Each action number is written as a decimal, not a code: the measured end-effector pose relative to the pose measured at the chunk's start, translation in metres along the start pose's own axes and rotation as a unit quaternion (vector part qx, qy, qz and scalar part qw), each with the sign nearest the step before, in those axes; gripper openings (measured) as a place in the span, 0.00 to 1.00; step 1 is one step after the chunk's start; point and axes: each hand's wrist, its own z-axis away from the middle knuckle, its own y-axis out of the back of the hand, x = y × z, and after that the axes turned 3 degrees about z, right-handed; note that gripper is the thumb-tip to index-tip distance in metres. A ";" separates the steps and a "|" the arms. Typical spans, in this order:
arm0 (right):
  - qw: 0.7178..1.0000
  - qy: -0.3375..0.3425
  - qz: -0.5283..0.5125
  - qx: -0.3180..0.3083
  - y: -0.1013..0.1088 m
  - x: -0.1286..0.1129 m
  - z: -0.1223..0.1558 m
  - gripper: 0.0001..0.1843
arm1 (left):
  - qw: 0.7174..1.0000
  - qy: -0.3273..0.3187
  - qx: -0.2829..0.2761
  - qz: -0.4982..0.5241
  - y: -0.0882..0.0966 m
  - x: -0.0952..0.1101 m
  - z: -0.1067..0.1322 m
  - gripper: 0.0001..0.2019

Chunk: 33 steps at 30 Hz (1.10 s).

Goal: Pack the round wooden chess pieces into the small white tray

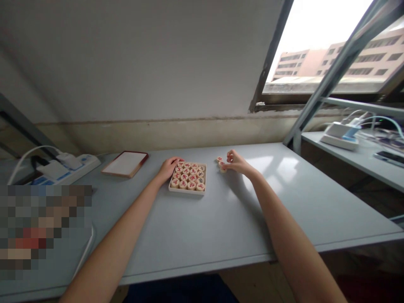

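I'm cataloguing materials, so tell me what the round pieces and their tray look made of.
Round pieces: probably wood, smooth, judging by their pale tan sides.
Tray: perhaps plastic or coated card, plain whitish finish, thin walls; too small in view to settle.

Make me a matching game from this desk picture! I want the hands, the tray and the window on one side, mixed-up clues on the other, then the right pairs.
Things:
1. left hand
2. tray
3. window
4. right hand

Clues:
A. at the upper right of the picture
B. at the loose pieces
C. at the tray's far left corner
D. white, with rows of round pieces inside

Pairs: 1-C, 2-D, 3-A, 4-B
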 end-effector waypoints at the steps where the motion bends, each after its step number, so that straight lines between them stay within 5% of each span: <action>1: 0.999 0.031 -0.029 0.005 0.000 -0.006 0.001 0.21 | 1.000 0.000 -0.001 -0.002 0.000 0.000 0.000 0.15; 4: 0.987 0.145 -0.049 -0.042 -0.002 -0.037 0.009 0.17 | 1.000 0.000 -0.001 -0.011 0.000 0.000 0.000 0.15; 9: 0.947 0.261 0.129 -0.138 -0.012 -0.076 0.029 0.11 | 1.000 -0.011 0.003 -0.026 0.000 0.000 0.001 0.16; 13: 0.938 0.258 0.127 -0.196 -0.023 -0.075 0.032 0.14 | 1.000 -0.011 0.004 -0.024 -0.001 -0.001 0.001 0.15; 19: 0.939 0.259 0.112 -0.198 -0.024 -0.075 0.031 0.14 | 1.000 -0.012 0.006 -0.023 -0.001 0.003 0.002 0.14; 26: 0.928 0.269 0.007 -0.257 -0.021 -0.070 0.023 0.12 | 1.000 -0.011 0.007 -0.023 -0.001 0.002 0.002 0.14; 33: 0.949 0.111 -0.015 -0.296 0.015 -0.046 0.017 0.16 | 0.999 -0.007 0.009 -0.034 -0.001 -0.002 0.001 0.15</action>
